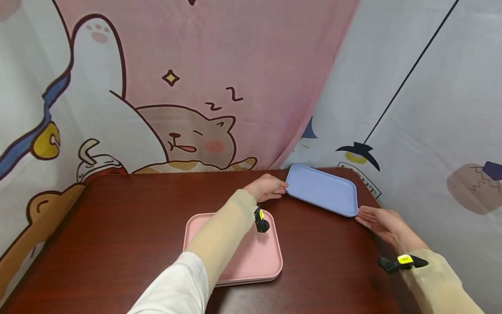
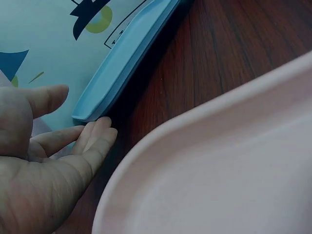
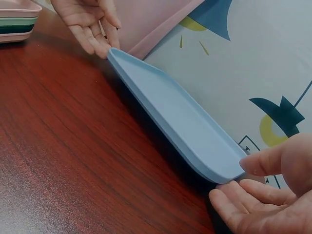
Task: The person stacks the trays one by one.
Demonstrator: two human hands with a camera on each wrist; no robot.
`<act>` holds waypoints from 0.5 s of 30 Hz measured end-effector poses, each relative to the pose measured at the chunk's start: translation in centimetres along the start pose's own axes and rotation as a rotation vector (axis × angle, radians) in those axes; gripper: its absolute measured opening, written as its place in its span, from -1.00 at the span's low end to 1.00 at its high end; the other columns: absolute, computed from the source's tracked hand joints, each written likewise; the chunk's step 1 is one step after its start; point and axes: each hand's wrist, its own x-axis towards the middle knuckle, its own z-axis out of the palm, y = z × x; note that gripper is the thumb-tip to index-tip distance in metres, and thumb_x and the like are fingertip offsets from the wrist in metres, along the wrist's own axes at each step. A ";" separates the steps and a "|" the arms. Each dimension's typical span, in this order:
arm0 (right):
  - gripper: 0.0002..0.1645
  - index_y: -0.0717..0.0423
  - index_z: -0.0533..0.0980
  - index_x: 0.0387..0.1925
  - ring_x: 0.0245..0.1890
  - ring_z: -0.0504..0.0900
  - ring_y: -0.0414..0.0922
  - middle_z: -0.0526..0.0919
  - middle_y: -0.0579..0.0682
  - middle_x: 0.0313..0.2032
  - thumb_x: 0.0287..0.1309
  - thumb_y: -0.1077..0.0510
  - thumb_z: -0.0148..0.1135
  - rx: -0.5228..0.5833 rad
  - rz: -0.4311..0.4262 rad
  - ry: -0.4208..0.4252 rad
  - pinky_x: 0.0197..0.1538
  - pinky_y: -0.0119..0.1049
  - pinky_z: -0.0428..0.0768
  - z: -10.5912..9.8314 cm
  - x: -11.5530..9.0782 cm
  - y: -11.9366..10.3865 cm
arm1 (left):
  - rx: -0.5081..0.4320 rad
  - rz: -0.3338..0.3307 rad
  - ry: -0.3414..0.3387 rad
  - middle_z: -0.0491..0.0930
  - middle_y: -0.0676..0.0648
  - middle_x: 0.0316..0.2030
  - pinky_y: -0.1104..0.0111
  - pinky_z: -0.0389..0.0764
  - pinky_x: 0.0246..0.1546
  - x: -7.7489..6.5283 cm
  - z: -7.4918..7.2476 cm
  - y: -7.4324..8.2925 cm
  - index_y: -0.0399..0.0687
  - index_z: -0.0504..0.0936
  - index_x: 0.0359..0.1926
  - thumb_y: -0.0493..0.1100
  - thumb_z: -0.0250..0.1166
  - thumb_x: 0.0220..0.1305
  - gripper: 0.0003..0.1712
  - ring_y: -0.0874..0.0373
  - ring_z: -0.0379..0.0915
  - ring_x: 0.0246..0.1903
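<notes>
A light blue rectangular tray [image 1: 321,189] lies at an angle at the table's back right, a dark shadow under its near edge. My left hand [image 1: 267,187] reaches its left corner; the straight fingertips touch the lower edge while the thumb stays apart, as the left wrist view shows. At the opposite corner my right hand [image 3: 273,190] pinches the tray, thumb at the rim and fingers beneath. Under my left forearm sits a pink tray [image 1: 251,257], partly hidden, the top of a stack with green and pink layers visible in the right wrist view.
The dark red-brown wooden table [image 1: 117,235] runs back to a fabric curtain [image 1: 255,65] with cartoon cats printed on it. More white curtain hangs close along the right side, just beyond the blue tray and my right hand.
</notes>
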 end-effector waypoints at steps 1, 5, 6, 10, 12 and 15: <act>-0.19 0.44 -0.25 0.62 -0.15 0.70 -0.23 0.55 0.13 0.13 0.65 0.27 -0.08 -0.008 -0.003 0.001 0.43 -0.02 0.40 0.0 0.0 0.0 | -0.004 -0.002 0.006 0.49 -0.33 0.31 0.05 0.44 0.43 0.0 0.0 0.0 -0.53 0.37 0.40 -0.36 0.26 0.50 -0.44 -0.20 0.38 0.39; -0.21 0.51 -0.20 0.60 -0.16 0.70 -0.23 0.58 0.12 0.09 0.64 0.30 -0.06 -0.047 -0.024 0.015 0.37 -0.04 0.50 0.2 0.0 0.1 | 0.002 -0.012 0.051 0.57 -0.32 0.10 0.08 0.53 0.35 -0.1 0.2 -0.2 -0.54 0.49 0.24 -0.37 0.29 0.48 -0.58 -0.20 0.48 0.29; -0.21 0.52 -0.19 0.60 -0.16 0.70 -0.23 0.61 0.08 0.04 0.64 0.30 -0.05 -0.057 -0.029 0.018 0.34 -0.05 0.55 0.2 0.0 0.2 | 0.004 -0.015 0.062 0.58 -0.33 0.06 0.07 0.55 0.33 -0.1 0.2 -0.2 -0.54 0.52 0.19 -0.37 0.30 0.47 -0.62 -0.20 0.51 0.26; -0.25 0.56 -0.14 0.58 -0.15 0.71 -0.22 0.66 0.04 -0.02 0.63 0.32 -0.06 -0.094 -0.035 0.017 0.24 -0.10 0.66 0.4 -0.1 0.3 | 0.021 -0.028 0.078 0.61 -0.35 -0.01 0.07 0.59 0.29 -0.1 0.1 -0.5 -0.54 0.57 0.10 -0.37 0.30 0.47 -0.70 -0.20 0.55 0.20; -0.26 0.56 -0.14 0.58 -0.13 0.71 -0.21 0.66 0.08 0.01 0.64 0.32 -0.07 -0.099 -0.032 0.011 0.23 -0.12 0.67 0.5 -0.1 0.4 | 0.021 -0.030 0.078 0.61 -0.35 -0.03 0.07 0.60 0.28 -0.2 0.0 -0.5 -0.55 0.57 0.10 -0.37 0.30 0.47 -0.70 -0.21 0.56 0.18; -0.28 0.58 -0.12 0.57 -0.14 0.71 -0.23 0.68 0.05 -0.03 0.63 0.35 -0.10 -0.099 -0.039 0.007 0.21 -0.14 0.69 0.5 -0.1 0.4 | 0.028 -0.029 0.086 0.63 -0.36 -0.07 0.08 0.63 0.25 -0.2 -0.1 -0.7 -0.57 0.58 0.09 -0.37 0.30 0.47 -0.69 -0.22 0.59 0.15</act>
